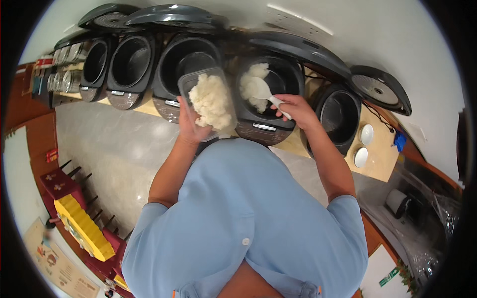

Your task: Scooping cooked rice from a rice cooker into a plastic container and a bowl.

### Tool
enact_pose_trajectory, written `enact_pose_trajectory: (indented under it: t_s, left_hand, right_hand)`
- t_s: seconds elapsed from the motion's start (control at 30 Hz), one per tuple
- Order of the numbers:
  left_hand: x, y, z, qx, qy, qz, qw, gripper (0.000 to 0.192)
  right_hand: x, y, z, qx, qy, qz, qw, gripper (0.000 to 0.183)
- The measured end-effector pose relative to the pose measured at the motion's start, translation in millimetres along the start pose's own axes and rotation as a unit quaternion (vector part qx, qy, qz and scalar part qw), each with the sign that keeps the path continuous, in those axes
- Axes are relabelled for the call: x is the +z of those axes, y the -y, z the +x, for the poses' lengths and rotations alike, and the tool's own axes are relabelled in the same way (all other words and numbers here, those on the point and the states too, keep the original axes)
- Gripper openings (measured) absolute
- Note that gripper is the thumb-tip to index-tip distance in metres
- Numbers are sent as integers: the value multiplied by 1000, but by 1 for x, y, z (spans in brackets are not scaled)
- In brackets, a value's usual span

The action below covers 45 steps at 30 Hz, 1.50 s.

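My left hand [190, 123] grips a clear plastic container [182, 83] by its near left side. Cooked white rice [210, 100] is heaped inside it. The container is tilted over the front of an open rice cooker [164, 70]. In my right hand [296, 110] is a white rice paddle [277, 102], its blade down in the neighbouring rice cooker [264, 130]. Rice [257, 70] lies along the left side of that cooker's dark inner pot [279, 69], touching the blade. The lid [302, 48] of this cooker stands raised behind it.
More open rice cookers stand left [130, 56] and right [339, 115] on a wooden table [380, 160]. Two white bowls [367, 134] and a blue item [399, 141] sit at its right end. Glass jars [70, 80] stand far left. Dark red seats [61, 184] are behind at left.
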State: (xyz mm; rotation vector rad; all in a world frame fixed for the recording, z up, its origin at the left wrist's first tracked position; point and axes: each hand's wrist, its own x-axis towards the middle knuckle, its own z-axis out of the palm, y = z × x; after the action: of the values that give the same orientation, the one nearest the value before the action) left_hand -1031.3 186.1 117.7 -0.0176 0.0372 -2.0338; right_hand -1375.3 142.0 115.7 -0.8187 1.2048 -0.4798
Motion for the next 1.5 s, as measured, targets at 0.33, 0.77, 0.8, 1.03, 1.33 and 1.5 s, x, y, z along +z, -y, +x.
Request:
enact_pose_trajectory:
  t_s: [0.33,0.77,0.8,1.03,1.33,1.5]
  left_hand:
    - [-2,-3,3,16,9,90,996,87]
    - [3,-11,7,30,-147,176,973,86]
    - [4,-11,8,20,-150,176,973,86]
    - [3,-10,7,21,-182,152,971,95]
    - [-4,-16,2,-3,-94,142,985,91]
    - [1,-18,6,4,-84,147,985,91]
  right_hand:
    - [31,14,0,0,-55,-102,993,44]
    - [22,8,-28,-60,-100,-225,967,44]
    - [28,12,-29,-108,-111,-292,944,45]
    - [48,29,-10,-169,-71,-462,868,50]
    - [12,5,-6,50,2,16,999,43]
    - [-3,-4,-19,11,3,95,995,46]
